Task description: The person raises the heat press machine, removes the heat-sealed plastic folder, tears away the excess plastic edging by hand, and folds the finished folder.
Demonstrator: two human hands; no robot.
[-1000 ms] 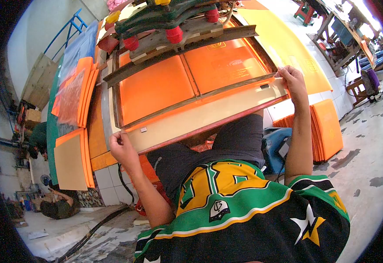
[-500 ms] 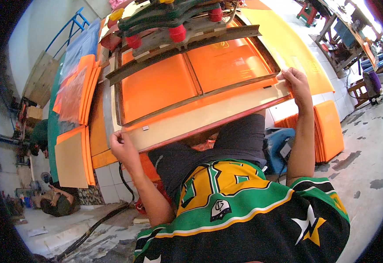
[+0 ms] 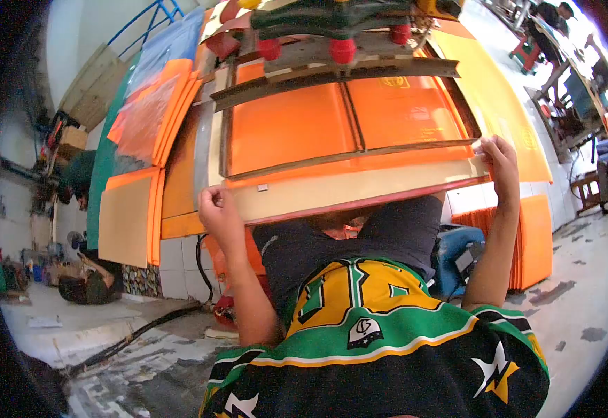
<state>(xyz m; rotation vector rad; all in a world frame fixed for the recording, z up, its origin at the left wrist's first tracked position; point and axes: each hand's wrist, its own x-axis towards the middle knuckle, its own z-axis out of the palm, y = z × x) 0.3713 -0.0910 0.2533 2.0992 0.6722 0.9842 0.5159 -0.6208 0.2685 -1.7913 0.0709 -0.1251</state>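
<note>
My left hand (image 3: 222, 216) is closed at the front left corner of a cream board (image 3: 332, 184). Its fingertips are pressed together; what they pinch, if anything, is hidden. At the board's front right corner my right hand (image 3: 500, 167) is also closed in a pinch, close to the end of a dark metal frame (image 3: 304, 167). I cannot make out what is between those fingers. Under the frame lies an orange plastic sheet (image 3: 290, 129), its front strip showing past the frame onto the board. A metal angle bar (image 3: 339, 78) crosses above the sheet.
A green press (image 3: 318, 21) with red knobs (image 3: 342, 51) stands behind the frame. Stacked orange sheets (image 3: 172, 111) lie left, and more orange sheets (image 3: 535, 240) stand lower right. A yellow-orange sheet (image 3: 499, 104) covers the right side. A person (image 3: 95, 275) is at far left.
The view has shifted, so the board, frame and press appear further right. Both hands remain at the board's front corners, and the left fingers look more tightly curled.
</note>
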